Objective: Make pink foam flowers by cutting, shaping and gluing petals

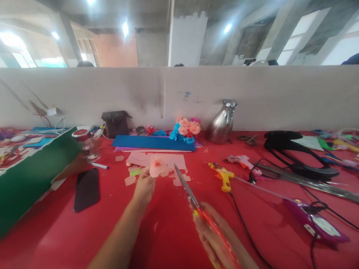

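My left hand (145,187) pinches a pale pink paper flower (158,165) and holds it up over the table. In my right hand (212,227) is a pair of scissors (189,189) with red and yellow handles, the blades pointing up and left toward the flower but apart from it. The blades look close together. Pink paper sheets (178,161) and several cut paper petals (130,181) lie just beyond the flower, with a light green scrap (135,172) among them.
A yellow glue gun (224,178), a pink glue gun (245,163) and a purple power strip (315,219) with cords lie right. A phone (87,190), glass jar (88,146) and green box (25,187) stand left. Behind are blue sheets (149,142), finished flowers (187,129) and a steel jug (223,122).
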`<action>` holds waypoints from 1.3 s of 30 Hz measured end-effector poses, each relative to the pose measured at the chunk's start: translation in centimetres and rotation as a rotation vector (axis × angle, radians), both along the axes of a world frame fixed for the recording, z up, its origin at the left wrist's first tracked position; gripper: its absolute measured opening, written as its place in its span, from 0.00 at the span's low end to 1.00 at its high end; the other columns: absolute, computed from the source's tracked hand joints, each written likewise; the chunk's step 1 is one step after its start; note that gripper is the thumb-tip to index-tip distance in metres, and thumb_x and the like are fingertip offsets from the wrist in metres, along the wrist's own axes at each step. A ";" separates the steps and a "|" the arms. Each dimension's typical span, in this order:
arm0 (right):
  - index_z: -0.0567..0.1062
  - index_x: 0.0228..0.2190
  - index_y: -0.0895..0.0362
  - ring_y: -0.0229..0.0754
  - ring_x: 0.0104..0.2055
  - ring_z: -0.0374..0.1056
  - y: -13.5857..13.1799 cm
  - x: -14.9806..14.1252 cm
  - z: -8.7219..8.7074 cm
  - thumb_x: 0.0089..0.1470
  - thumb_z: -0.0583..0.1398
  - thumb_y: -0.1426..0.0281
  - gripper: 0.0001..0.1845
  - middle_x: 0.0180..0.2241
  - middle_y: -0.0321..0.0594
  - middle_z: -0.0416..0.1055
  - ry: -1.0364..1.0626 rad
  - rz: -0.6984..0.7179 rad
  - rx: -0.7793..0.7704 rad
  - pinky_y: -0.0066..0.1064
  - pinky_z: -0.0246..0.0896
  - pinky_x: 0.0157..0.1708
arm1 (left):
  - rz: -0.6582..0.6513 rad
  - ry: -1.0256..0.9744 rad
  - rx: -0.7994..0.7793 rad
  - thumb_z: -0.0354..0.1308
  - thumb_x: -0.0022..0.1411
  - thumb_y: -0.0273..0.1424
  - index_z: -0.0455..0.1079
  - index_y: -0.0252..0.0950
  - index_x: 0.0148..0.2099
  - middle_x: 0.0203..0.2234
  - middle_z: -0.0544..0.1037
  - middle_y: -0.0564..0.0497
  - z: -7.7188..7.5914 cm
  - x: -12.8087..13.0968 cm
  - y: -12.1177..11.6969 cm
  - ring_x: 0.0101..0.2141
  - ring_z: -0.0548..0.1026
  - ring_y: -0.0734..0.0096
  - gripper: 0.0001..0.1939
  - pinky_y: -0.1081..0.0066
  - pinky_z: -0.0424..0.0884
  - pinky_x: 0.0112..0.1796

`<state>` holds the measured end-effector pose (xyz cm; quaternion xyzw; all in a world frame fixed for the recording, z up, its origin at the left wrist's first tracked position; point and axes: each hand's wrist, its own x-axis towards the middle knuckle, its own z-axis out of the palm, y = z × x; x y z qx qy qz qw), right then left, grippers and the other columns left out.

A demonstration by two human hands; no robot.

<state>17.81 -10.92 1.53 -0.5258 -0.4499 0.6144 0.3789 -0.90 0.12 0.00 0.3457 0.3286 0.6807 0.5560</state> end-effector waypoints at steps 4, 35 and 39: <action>0.65 0.45 0.51 0.35 0.17 0.62 1.9 1.9 -1.5 0.48 0.58 0.54 0.24 0.19 0.30 0.65 -0.313 -0.122 0.113 0.25 0.52 0.16 | -0.047 0.056 0.042 0.63 0.43 0.27 0.76 0.37 0.30 0.28 0.79 0.50 -0.1 -0.1 -0.1 0.34 0.75 0.66 0.07 0.70 0.68 0.37; 0.70 0.37 0.56 0.44 0.37 0.71 6.7 10.8 -1.8 0.55 0.54 0.66 0.10 0.35 0.44 0.74 -1.449 -0.184 0.154 0.29 0.54 0.31 | -0.033 0.144 -0.016 0.62 0.42 0.25 0.77 0.36 0.29 0.23 0.79 0.52 -1.5 -0.1 -0.1 0.27 0.74 0.70 0.07 0.73 0.67 0.30; 0.71 0.37 0.57 0.47 0.40 0.71 7.9 12.4 -2.1 0.56 0.53 0.69 0.09 0.35 0.47 0.75 -1.486 -0.113 0.164 0.30 0.55 0.33 | -0.019 0.139 -0.018 0.62 0.43 0.26 0.77 0.34 0.29 0.21 0.78 0.51 -1.3 0.1 0.0 0.27 0.74 0.68 0.06 0.72 0.67 0.29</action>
